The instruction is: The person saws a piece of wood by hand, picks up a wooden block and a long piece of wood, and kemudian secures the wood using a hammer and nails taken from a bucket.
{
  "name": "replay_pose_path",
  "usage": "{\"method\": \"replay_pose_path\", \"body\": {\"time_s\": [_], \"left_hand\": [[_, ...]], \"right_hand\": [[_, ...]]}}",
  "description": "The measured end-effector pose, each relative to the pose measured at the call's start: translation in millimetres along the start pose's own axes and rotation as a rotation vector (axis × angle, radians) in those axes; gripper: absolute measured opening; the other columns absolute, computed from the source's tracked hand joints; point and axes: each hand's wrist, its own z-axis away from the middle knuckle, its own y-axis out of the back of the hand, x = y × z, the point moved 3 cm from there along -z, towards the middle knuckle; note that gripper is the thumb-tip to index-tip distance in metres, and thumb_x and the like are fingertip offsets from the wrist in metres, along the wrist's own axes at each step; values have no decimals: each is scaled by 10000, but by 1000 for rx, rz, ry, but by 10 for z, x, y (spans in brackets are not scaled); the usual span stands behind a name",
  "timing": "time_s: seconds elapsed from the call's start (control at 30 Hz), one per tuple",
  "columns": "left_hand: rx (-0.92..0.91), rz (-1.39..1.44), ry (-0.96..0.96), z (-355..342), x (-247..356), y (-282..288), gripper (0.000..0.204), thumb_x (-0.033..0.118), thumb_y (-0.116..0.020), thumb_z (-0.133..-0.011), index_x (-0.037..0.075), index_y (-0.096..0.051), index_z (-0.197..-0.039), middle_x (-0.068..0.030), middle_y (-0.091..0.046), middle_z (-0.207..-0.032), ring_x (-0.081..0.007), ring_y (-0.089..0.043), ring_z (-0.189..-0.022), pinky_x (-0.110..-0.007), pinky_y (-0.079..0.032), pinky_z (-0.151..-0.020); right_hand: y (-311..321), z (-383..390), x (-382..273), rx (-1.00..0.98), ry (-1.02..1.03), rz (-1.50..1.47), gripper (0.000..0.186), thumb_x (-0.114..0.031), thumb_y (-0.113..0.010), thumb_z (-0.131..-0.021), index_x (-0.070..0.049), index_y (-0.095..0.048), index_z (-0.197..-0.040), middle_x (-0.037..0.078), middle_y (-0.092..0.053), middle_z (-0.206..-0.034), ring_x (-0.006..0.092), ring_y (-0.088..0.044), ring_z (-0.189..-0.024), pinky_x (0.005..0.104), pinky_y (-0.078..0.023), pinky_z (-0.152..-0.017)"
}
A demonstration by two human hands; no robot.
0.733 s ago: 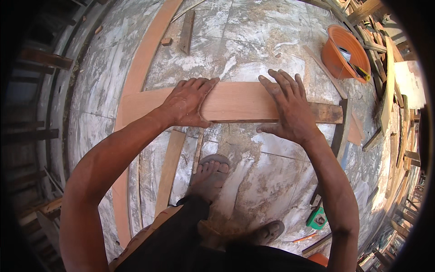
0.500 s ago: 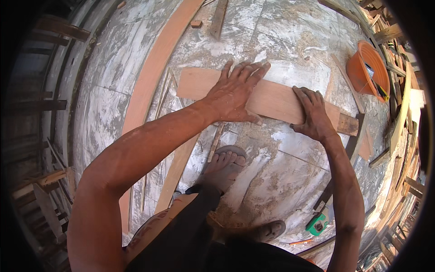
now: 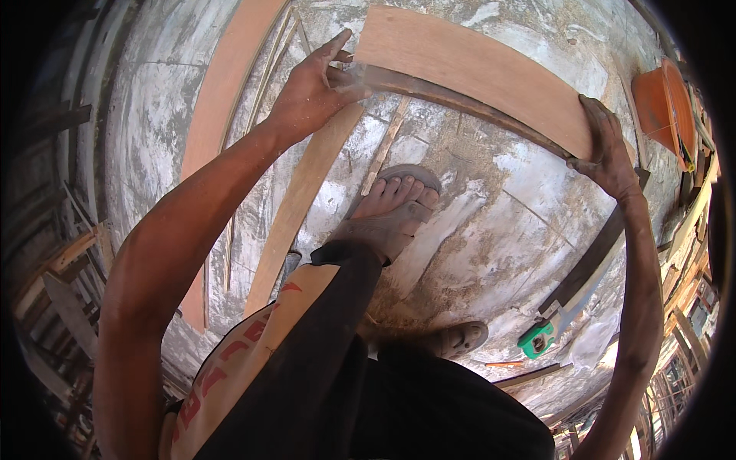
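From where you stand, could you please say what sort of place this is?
Probably a carpentry workspace, given the wooden board, the green tool, perhaps a saw, on the dusty floor, and the timber at right.

A: Board (image 3: 468,65)?
B: Flat, reddish-tan, broad face up, left of orange basin (image 3: 656,111), right end nearest it.
A: Under that?
B: Dark timber (image 3: 460,98), lengthwise, showing along near edge, also left of orange basin.

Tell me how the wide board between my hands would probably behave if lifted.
The wide board likely feels stiff, since it looks like wood. Its flat shape makes rolling unlikely. Its length suggests it could tip if held at just one end.
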Motion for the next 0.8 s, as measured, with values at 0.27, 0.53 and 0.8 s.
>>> {"method": "replay_pose_path", "body": {"time_s": [0.27, 0.53, 0.8], "left_hand": [[-3, -226, -120, -66, 90, -73, 434, 197, -805, -901, 77, -708, -1306, -96, -705, -1096, -173, -700, -976, -324, -580, -923], [37, 38, 58, 3, -62, -173, 450, 200, -811, -907, 68, -694, -1321, -78, -721, -1128, -146, -689, -1009, -306, -568, -932], [33, 77, 135, 127, -120, -128, 445, 241, -794, -930, 49, -689, -1318, -108, -763, -1119, -153, -709, -1058, -303, -561, -963]], "right_hand": [[-113, 122, 30, -21, -51, 114, 1145, -173, -959, -585, -200, -378, -1571, 92, -427, -1585, 356, -378, -1467, 486, -326, -1266], [-364, -458, -578, 102, 59, 15, 1074, -223, -945, -624, -244, -412, -1556, 138, -471, -1519, 377, -435, -1400, 491, -357, -1239], [-388, -521, -671, 109, 129, 13, 1068, -152, -920, -607, -253, -432, -1552, 147, -473, -1511, 385, -450, -1383, 490, -372, -1232]]}}
